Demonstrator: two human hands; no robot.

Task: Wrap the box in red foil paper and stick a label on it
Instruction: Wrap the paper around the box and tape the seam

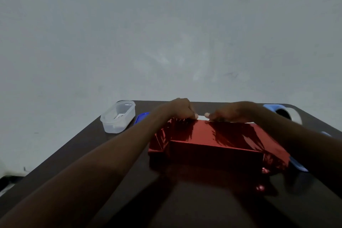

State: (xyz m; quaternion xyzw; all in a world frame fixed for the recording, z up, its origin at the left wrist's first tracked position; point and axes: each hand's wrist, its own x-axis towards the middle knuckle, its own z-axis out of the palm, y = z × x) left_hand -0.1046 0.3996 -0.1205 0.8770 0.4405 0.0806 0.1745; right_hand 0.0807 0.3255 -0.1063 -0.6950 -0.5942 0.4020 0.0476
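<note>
The box [212, 135] lies on the dark table [77, 153], covered in shiny red foil paper, with loose foil flaps sticking out at its left and right ends. Both hands reach over to the box's far top edge. My left hand [182, 108] has its fingers curled down over the foil at that edge. My right hand [231, 112] lies opposite it, fingers curled onto the same edge, thumb tips nearly meeting. A pale strip [201, 116] shows between the thumbs behind the box; I cannot tell what it is.
A clear plastic tub [118, 116] stands at the table's far left corner, a blue lid [141, 117] beside it. A tape roll in a blue holder [283, 113] sits at the far right. A blue object [298, 165] pokes out by the box's right end.
</note>
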